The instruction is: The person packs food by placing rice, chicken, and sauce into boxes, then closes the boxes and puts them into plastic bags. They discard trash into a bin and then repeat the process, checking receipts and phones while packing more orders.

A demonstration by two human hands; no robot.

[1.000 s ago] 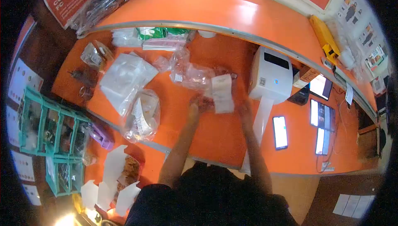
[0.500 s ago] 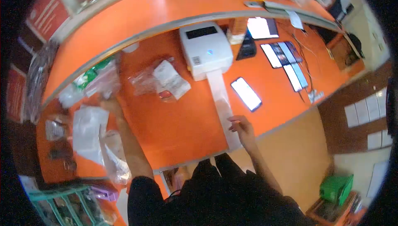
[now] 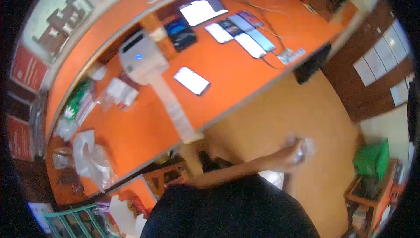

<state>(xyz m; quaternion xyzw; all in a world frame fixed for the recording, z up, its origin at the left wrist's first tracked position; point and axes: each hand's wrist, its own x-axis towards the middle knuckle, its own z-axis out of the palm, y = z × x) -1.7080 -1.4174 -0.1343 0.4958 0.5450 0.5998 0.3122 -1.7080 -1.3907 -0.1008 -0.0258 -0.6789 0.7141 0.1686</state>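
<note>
My left arm crosses in front of my body to the right, and my left hand [image 3: 283,158] is out over the floor, away from the table edge. Its fingers are closed around a small, shiny, whitish thing [image 3: 299,156], smeared by motion. A short stretch of my right forearm [image 3: 287,184] shows below it; the right hand is hidden or blurred into the left. On the orange table [image 3: 135,139], a white label printer [image 3: 142,61] has a long strip of labels [image 3: 173,109] hanging over the front edge. A lit phone [image 3: 191,80] lies beside the strip.
Several phones [image 3: 249,45] and a lit tablet [image 3: 202,11] lie farther back on the table. Clear plastic bags [image 3: 94,159] and a white packet [image 3: 121,91] lie on the left. At lower right is a green container [image 3: 372,159]; a teal rack [image 3: 74,218] stands at lower left.
The view has turned to the right. My left hand has left the plastic bags and swung across to the right with a small shiny thing; my right hand has left the label strip.
</note>
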